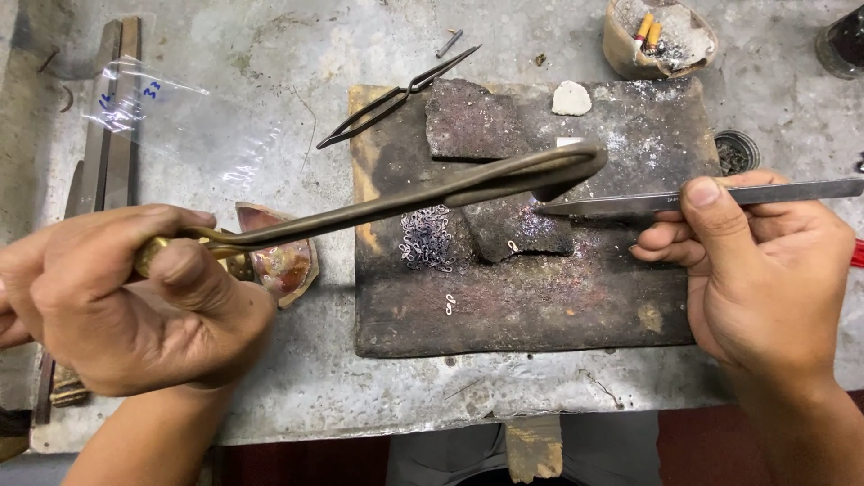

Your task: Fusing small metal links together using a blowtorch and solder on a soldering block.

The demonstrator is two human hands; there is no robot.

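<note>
At top right, a clay pot (661,40) holds ash and butts; left hand (117,297) grips a blowpipe (432,193), right hand (765,261) pinches tweezers (702,196).

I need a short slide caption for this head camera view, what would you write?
Left hand holds a curved metal blowpipe, right hand holds tweezers, over a charred block with small chain links.

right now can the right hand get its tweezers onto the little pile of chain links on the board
Probably yes: the right hand holds the tweezers pointing toward the chain links, with only the curved metal pipe crossing above them.

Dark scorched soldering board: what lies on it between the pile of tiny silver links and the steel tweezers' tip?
In the head view, a dark charred block with one small link on it.
</note>
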